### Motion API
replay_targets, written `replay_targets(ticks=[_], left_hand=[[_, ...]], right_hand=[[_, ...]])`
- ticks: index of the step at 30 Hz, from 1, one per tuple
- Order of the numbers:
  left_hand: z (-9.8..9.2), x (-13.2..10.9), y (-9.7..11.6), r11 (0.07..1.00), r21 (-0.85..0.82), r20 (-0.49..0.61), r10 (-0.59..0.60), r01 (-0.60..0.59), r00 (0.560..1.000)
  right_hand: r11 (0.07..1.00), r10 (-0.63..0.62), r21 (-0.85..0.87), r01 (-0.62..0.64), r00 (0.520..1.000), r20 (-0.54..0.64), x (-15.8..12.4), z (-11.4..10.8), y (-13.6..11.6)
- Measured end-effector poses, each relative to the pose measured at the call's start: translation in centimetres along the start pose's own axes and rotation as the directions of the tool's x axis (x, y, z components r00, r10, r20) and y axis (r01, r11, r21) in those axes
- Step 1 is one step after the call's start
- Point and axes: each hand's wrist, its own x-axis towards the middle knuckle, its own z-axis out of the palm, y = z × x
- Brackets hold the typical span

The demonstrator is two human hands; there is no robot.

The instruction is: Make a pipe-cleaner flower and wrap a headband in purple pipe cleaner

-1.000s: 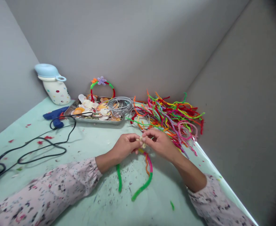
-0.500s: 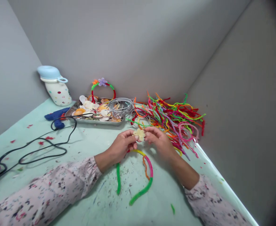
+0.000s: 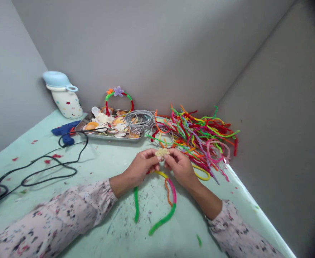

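Note:
My left hand (image 3: 140,167) and my right hand (image 3: 180,166) meet above the pale green table (image 3: 98,168). Both pinch a small cream flower made of pipe cleaner (image 3: 162,153), held between the fingertips of each hand. Just under the hands lies a curved headband wrapped in green, pink, orange and yellow pipe cleaner (image 3: 163,200), flat on the table. Neither hand touches it that I can see.
A tangled heap of coloured pipe cleaners (image 3: 197,138) lies behind my right hand. A metal tray of shells (image 3: 107,128) with grey wire coils (image 3: 140,120) and a finished headband (image 3: 119,96) stands behind. A blue glue gun (image 3: 64,129), its black cord (image 3: 50,165) and a spotted bottle (image 3: 63,95) are at left.
The cream flower has turned from edge-on to facing up between my fingers. Both hands have lifted a little away from the headband on the table.

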Motion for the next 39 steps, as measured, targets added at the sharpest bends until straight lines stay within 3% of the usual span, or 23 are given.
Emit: replay_targets(ticks=[4,11,17,21,29,34,39], left_hand=[[0.0,0.0,0.3,1.0,-0.026,-0.02,-0.018,0.017,1.0],[-0.1,0.0,0.3,0.993,0.115,-0.019,-0.026,0.028,0.999],[-0.1,-0.1,0.4,0.963,0.263,-0.024,0.064,-0.056,0.998],[0.1,0.0,0.4,0.968,0.244,-0.054,0.072,-0.057,0.996],[0.3,0.0,0.1,0.954,0.266,-0.099,0.172,-0.141,0.98],[0.1,0.2,-0.2,0.937,0.327,-0.137,0.176,-0.124,0.975],[0.2,0.3,-0.2,0.951,0.295,-0.101,0.129,-0.094,0.987]], right_hand=[[0.986,0.106,0.126,-0.11,0.994,0.036,0.1,-0.3,-0.1],[0.981,0.126,0.144,-0.131,0.991,0.044,0.1,-0.6,0.4],[0.992,0.095,0.077,-0.097,0.995,0.031,-0.1,-0.3,0.6],[0.998,0.057,0.037,-0.058,0.998,0.028,-0.4,0.0,0.6],[0.994,0.102,-0.035,-0.1,0.993,0.06,-0.5,0.0,0.6],[0.996,0.077,0.044,-0.077,0.997,0.014,-0.5,0.1,0.8],[0.999,0.053,0.002,-0.053,0.998,-0.016,-0.6,0.1,1.0]])
